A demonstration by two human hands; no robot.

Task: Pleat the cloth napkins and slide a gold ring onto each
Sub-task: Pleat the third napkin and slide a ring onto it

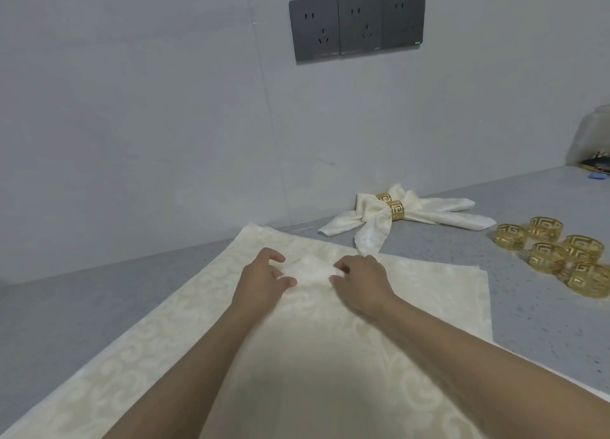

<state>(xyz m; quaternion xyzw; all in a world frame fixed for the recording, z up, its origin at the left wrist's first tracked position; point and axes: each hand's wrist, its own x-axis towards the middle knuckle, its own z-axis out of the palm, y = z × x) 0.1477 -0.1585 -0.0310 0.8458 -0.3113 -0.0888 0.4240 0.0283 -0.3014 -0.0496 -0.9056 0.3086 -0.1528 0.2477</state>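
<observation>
While two napkins already lie finished near the wall, the step in hand looks like the start of gathering a third: the flat napkin (379,339) is spread on the table (82,300) directly before the person, and both hands work at its middle. Left hand (264,280) and right hand (359,283) sit close together, fingers curled, each grip pinching up a small peak of cloth (308,270) between them; the rest of the napkin lies flat. Judgement: pleating has barely begun, ring not yet fetched. Next move likely calls for drawing the pinched centre upward or folding it into even pleats, keeping the gather narrow enough to pass through a ring, then freeing one hand to reach right. Loose gold rings (558,257), six by my count, cluster at the right of the table, well apart from the hands. Finished napkins (406,212) lie crossed beside the wall, each cinched by a gold ring, ends fanning out like a bow. Materials: cloth is cream damask with a raised scroll pattern, soft, limp, hemmed square edges; rings are short open bands, shiny metal, cut-out key fret. Table is grey, speckled, matte. Dark grey socket panel (358,24) on the pale wall above.
</observation>
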